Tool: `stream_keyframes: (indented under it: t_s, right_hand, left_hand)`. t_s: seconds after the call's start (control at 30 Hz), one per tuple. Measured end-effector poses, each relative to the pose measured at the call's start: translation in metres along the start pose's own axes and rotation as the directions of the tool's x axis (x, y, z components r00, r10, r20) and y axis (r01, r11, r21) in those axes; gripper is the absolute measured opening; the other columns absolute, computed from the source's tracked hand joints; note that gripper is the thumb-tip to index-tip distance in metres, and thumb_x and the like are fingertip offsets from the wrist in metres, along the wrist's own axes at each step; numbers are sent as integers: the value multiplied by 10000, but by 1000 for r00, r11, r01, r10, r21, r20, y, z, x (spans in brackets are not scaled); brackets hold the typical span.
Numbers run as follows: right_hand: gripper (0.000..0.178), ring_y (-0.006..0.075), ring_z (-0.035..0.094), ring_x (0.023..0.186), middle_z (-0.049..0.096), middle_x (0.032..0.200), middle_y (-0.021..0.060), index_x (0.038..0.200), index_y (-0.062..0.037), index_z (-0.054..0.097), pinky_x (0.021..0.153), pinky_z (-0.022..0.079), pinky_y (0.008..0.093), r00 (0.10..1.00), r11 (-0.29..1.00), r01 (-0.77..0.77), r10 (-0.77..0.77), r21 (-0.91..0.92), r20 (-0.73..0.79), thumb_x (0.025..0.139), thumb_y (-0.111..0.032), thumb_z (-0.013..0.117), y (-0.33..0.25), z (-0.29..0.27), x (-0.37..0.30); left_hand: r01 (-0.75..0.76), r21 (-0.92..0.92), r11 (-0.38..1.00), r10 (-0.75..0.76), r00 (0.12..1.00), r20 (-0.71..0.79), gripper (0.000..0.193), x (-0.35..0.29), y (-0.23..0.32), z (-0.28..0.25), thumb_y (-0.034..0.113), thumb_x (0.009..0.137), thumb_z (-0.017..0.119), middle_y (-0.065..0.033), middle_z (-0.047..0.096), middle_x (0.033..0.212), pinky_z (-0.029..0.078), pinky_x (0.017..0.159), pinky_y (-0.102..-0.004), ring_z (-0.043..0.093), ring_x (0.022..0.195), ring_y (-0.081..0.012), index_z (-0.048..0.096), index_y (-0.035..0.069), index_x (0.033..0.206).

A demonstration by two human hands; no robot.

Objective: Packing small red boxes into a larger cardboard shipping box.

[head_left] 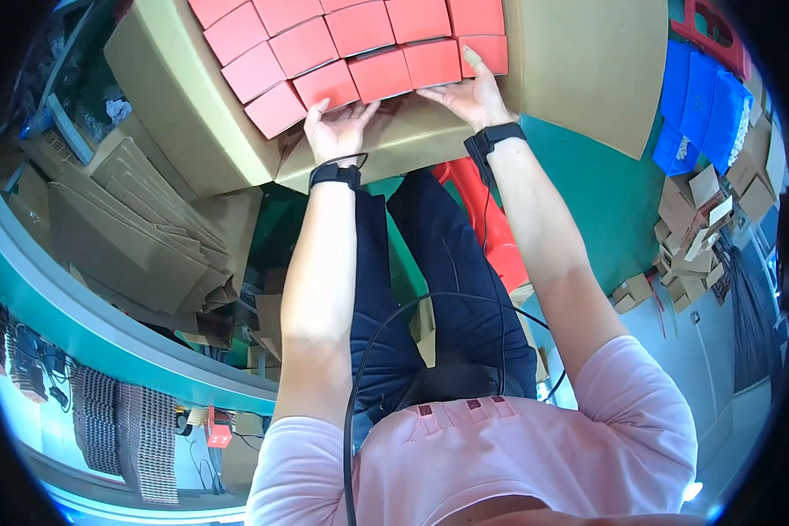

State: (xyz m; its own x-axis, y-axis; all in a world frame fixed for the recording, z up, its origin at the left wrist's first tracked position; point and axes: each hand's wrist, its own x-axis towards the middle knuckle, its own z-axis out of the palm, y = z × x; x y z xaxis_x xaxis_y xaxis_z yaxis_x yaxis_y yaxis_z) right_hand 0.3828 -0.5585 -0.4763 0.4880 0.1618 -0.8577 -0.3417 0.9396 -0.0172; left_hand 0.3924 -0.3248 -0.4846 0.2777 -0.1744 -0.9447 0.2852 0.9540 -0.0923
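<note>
Several rows of red boxes sit packed in a large open cardboard carton in front of me. At the nearest row, my left hand has its thumb on the face of a red box and its fingers along the lower edge. My right hand grips the same row farther right, thumb up against a red box and fingers reaching under the edge toward the left. The undersides of these boxes and parts of the fingertips are hidden. A black band circles each wrist.
Flattened cardboard sheets lean at the left by a curved-looking rail. Blue bins with small white pieces stand at the far right, above a heap of small cardboard pieces. A red plastic stool is below the carton.
</note>
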Motion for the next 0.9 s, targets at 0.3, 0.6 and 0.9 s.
stream_keyframes:
  t_s: [0.3,0.6,0.9]
  right_hand:
    - [780,405,167,1440,142,1564,225,1510,-63,178,1157,198,566,997,1000,-21,22,-1,77,908,-308,608,2,14,-6]
    - [377,388,541,1166,533,1126,182,1190,-30,437,998,454,510,952,873,-306,292,-380,-95,930,-242,609,49,155,-170]
    - [961,438,546,1181,238,1520,276,1531,-45,15,1001,445,510,757,357,38,600,-933,260,849,-115,689,131,445,-525]
  left_hand:
    - [-32,-9,999,33,974,223,784,14,50,-4,126,729,530,-212,235,1523,107,1152,-655,168,1431,-418,225,-43,1432]
    - [-322,238,916,215,897,387,123,-138,14,28,222,924,595,35,485,863,404,659,-286,457,735,-110,495,155,948]
    - [-800,179,572,355,438,826,541,-566,90,44,228,879,689,-217,603,1235,446,1024,-495,576,1185,-339,495,-13,1322]
